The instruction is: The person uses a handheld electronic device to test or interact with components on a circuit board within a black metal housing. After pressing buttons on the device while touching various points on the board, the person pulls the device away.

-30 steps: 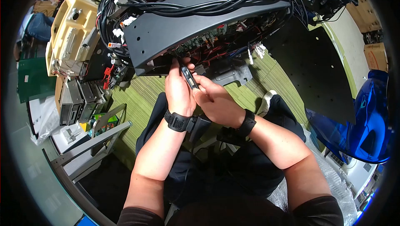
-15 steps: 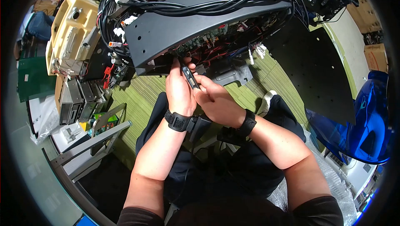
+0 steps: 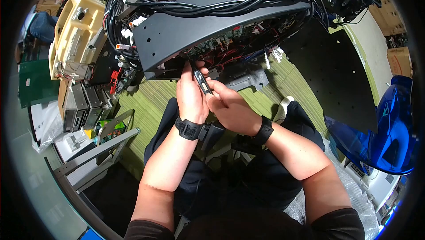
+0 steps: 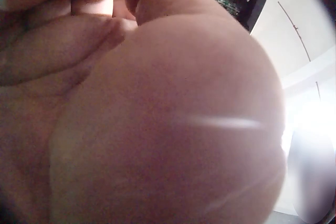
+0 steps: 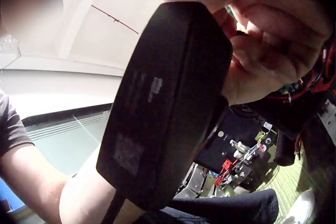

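In the head view, a slim dark multi-tool-like handle (image 3: 202, 82) with a pale slot lies slantwise between the hands. Its upper end points into the open front of a dark metal housing (image 3: 166, 36). My right hand (image 3: 232, 111) pinches its lower end between thumb and fingers. My left hand (image 3: 191, 94) has its fingers round the upper part, fingertips right under the housing's edge. The far tip is hidden in shadow. Close up, the palm of the left hand (image 4: 173, 103) fills the left wrist view. Curled fingers of the right hand (image 5: 278, 40) show behind a black wrist-worn box (image 5: 165, 103).
Inside the housing are green circuit boards (image 3: 217, 43) and red wires. Thick black cables (image 3: 199, 9) drape over its top. White connectors (image 3: 276, 53) hang at its right. A cream plastic shell (image 3: 73, 36) stands left, a shiny blue panel (image 3: 394, 129) right. A metal frame (image 3: 102, 151) is beside the left leg.
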Tool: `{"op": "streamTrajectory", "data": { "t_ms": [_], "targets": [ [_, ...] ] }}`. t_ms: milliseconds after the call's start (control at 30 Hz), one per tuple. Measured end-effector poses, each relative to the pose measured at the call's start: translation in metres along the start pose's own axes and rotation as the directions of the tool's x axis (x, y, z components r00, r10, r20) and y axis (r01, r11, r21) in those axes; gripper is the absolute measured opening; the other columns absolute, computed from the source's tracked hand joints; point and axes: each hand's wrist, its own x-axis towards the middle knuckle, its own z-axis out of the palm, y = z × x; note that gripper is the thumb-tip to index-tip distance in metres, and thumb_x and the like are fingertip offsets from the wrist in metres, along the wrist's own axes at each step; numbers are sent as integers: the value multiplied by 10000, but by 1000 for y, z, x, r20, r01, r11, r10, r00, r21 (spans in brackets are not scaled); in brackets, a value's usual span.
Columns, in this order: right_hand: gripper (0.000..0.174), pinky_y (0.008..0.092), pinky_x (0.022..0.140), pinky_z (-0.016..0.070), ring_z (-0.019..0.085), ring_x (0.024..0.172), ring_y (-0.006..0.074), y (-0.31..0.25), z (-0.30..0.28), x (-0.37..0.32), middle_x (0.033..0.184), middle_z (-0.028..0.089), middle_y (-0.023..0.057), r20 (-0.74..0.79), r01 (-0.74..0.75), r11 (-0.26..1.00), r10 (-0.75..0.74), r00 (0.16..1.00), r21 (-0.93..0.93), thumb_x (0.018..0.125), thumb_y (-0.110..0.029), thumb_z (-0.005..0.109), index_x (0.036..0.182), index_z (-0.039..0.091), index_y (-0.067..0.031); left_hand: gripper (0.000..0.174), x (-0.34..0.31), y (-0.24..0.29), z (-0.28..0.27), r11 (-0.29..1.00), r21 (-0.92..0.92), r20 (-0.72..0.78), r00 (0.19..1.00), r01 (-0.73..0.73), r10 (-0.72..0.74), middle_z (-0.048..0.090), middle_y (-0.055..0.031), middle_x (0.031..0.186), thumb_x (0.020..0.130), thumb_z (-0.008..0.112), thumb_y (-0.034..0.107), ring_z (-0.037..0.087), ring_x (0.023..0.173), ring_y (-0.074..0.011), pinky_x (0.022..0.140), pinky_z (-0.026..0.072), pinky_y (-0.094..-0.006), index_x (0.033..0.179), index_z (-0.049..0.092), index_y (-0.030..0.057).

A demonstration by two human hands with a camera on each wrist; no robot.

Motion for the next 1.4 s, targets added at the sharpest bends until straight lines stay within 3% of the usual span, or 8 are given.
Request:
{"op": "streamTrajectory", "data": {
  "t_ms": [267, 333, 467, 767, 933, 1267, 1400],
  "targets": [
    [330, 221, 515, 324, 368, 565, 30, -9, -2, -1, 639, 441, -48, 15, -42, 995, 41, 999, 91, 921, -106, 456, 1242, 460, -27, 321, 1, -2, -1, 1000, 11, -14, 1000, -14, 14, 581, -35, 720, 950, 463, 329, 533, 596, -123, 565, 433, -246, 865, 583, 43],
    [307, 321, 555, 408, 521, 582, 179, -18, -7, -1, 686, 567, 109, 70, -118, 987, 111, 991, 108, 875, -80, 439, 1166, 468, 12, 319, -2, -1, 1, 1000, 21, -45, 999, -4, 5, 580, -34, 717, 951, 460, 322, 530, 595, -120, 567, 431, -242, 862, 582, 42],
    [277, 311, 537, 396, 500, 559, 157, -14, -5, -1, 664, 555, 87, 62, -88, 987, 80, 995, 135, 879, -82, 441, 1141, 481, -2, 317, -3, -2, 1, 1000, 3, -36, 999, 6, -6, 581, -35, 717, 952, 459, 318, 532, 599, -117, 571, 431, -238, 861, 582, 40],
    [241, 344, 538, 396, 523, 562, 228, -16, -5, -4, 641, 535, 133, 37, -87, 993, 84, 996, 77, 869, -85, 454, 1090, 485, 6, 259, -5, -1, -2, 1000, 25, -1, 1000, 14, -14, 565, -41, 734, 945, 466, 298, 523, 602, -154, 581, 451, -271, 916, 526, 48],
    [246, 359, 554, 408, 545, 585, 267, -15, -4, -4, 668, 552, 161, 11, -2, 998, 1, 1000, 69, 860, -90, 463, 1077, 482, 24, 254, -5, 0, -2, 999, 43, 13, 999, -34, 34, 568, -45, 740, 944, 463, 291, 537, 608, -156, 584, 459, -269, 915, 528, 47],
    [333, 334, 543, 414, 531, 572, 200, -7, -2, 2, 667, 556, 143, 24, 18, 995, -20, 1000, 98, 869, -84, 456, 1157, 458, 84, 280, -7, 6, 3, 997, 67, 20, 999, -48, 47, 574, -41, 743, 954, 448, 311, 537, 599, -161, 572, 458, -276, 915, 538, 48],
    [325, 330, 555, 416, 529, 584, 195, -7, -1, 2, 676, 558, 137, 27, 12, 995, -15, 1000, 97, 875, -83, 452, 1155, 457, 80, 351, -7, 6, 6, 995, 71, -25, 997, -68, 70, 580, -40, 708, 955, 441, 337, 534, 564, -121, 531, 427, -246, 846, 583, 35]
  ]
}}
